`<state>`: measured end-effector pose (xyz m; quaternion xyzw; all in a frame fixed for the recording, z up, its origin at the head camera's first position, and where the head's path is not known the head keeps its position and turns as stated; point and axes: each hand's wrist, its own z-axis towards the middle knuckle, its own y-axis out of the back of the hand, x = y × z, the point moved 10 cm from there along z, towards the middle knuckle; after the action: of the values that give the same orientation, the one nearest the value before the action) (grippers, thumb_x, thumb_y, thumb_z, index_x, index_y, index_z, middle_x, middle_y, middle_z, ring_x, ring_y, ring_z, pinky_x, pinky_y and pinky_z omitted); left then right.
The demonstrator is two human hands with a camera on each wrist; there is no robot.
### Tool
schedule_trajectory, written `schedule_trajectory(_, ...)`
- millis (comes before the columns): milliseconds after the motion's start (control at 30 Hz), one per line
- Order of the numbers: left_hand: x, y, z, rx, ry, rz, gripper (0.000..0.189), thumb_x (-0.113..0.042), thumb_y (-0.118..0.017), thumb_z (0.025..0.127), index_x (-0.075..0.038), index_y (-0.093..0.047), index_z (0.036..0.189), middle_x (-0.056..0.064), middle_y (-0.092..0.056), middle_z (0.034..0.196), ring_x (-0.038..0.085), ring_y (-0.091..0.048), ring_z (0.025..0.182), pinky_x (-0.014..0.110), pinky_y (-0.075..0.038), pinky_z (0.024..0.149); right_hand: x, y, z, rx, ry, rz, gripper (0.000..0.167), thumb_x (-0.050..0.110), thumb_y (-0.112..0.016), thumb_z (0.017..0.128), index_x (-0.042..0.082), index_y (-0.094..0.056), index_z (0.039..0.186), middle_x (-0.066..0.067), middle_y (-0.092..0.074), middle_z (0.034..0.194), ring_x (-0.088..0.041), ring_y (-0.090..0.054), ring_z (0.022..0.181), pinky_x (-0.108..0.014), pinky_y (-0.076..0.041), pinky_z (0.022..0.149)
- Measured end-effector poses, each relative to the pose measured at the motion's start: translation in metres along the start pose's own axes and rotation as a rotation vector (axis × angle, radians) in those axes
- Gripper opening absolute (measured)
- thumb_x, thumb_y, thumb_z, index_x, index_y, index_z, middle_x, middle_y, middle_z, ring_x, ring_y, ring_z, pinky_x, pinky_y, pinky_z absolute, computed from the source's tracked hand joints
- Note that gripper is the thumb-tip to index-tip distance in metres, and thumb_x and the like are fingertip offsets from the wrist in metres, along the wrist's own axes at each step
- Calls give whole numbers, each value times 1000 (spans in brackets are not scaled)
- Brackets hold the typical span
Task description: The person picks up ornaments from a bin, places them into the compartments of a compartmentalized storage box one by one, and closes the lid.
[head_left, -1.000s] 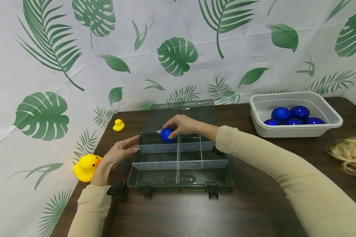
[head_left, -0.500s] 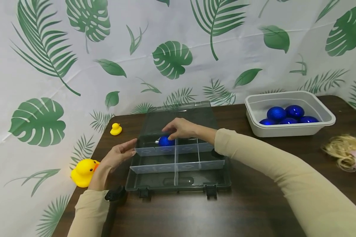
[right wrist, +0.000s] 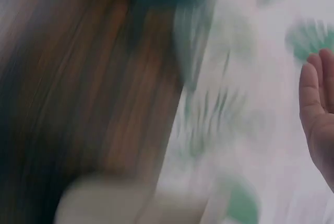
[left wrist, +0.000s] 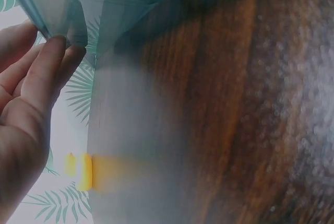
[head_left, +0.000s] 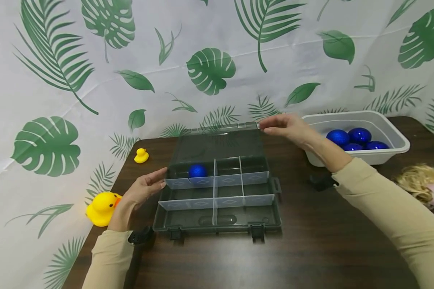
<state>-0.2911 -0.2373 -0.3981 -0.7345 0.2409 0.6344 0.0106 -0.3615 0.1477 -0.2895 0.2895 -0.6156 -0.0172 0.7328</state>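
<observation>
A blue glittery ball ornament (head_left: 197,171) sits in the back-left compartment of a dark see-through divided box (head_left: 217,229). The box's lid lies folded back behind it. At the box's left side is my left hand (head_left: 144,188), its fairly straight fingertips touching the wall; the left wrist view shows these fingers (left wrist: 44,72) against the edge. My right hand (head_left: 293,127) is in the air beyond the box's back right corner, near the white tub, and holds nothing. In the right wrist view the right hand (right wrist: 319,112) has extended fingers.
A white tub (head_left: 394,149) with several blue balls (head_left: 359,135) stands at the back right, partly behind my right forearm. A blond-haired doll (head_left: 424,184) lies at the right edge. Two yellow rubber ducks, one large (head_left: 102,208) and one small (head_left: 141,155), are at left.
My right hand has let go of the blue ornament in the back-left compartment and moved right, toward the tub. My left hand stays at the box's left side.
</observation>
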Motion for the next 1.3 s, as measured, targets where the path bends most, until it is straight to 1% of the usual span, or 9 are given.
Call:
schedule_trajectory(33,0,0,0,-3,3,-3,62,-10,-55,94,0,-25,147,21,-23,153,37,-24,140,45,-28,108,-7,16,-7,-36,-22,-16,40,24,-60,93,2,-57,126,-5,-62,121,-5,-57,104,-22,-47,91)
schedule_trajectory(133,1,1,0,-11,15,-7,62,-10,-56,94,-1,-25,147,20,-24,153,36,-25,140,44,-28,108,-32,56,-29,-84,-80,-116,45,30,-58,93,2,-55,128,6,-63,115,5,-55,98,-13,-47,83)
schedule_trajectory(200,2,1,0,-11,24,-13,62,-10,-56,94,-2,-26,147,19,-24,153,35,-25,140,44,-28,109,-48,77,-42,-99,-111,-193,46,31,-57,93,1,-55,127,7,-64,113,9,-54,94,-8,-46,79)
schedule_trajectory(300,3,2,0,-12,30,-12,62,-12,-56,94,-3,-26,148,18,-24,153,35,-26,140,46,-26,110,-71,99,-55,-95,-161,-293,47,32,-58,93,0,-55,127,-2,-64,116,14,-52,89,-6,-44,75)
schedule_trajectory(400,3,3,0,-15,39,-11,61,-13,-55,95,-4,-26,148,18,-24,154,36,-26,139,47,-26,110,-88,110,-64,-69,-194,-351,48,33,-59,92,0,-56,126,-15,-61,122,17,-50,87,-4,-42,73)
schedule_trajectory(567,3,3,0,-20,39,-17,60,-11,-55,95,-3,-26,148,18,-24,154,35,-27,139,43,-28,109,-100,115,-70,-16,-214,-374,47,27,-62,91,-2,-55,127,-23,-57,127,19,-49,86,-3,-40,73)
schedule_trajectory(833,4,3,1,-22,37,-21,61,-11,-55,95,-4,-26,148,17,-24,154,34,-28,139,42,-29,108,-107,109,-65,78,-215,-436,47,23,-68,86,-4,-57,124,-20,-61,123,17,-48,90,-6,-40,74)
schedule_trajectory(1100,4,2,2,-17,23,-30,61,-9,-55,94,-4,-26,148,17,-23,154,34,-28,139,39,-32,106,-111,100,-59,173,-196,-499,43,16,-68,86,-7,-59,121,-20,-63,117,4,-53,90,-12,-44,75)
schedule_trajectory(1300,2,2,1,-11,10,-50,61,-8,-54,94,-1,-25,148,19,-22,154,35,-27,139,39,-31,105,-107,98,-59,183,-166,-528,40,17,-69,86,-6,-61,119,-19,-64,115,10,-50,88,-13,-43,74)
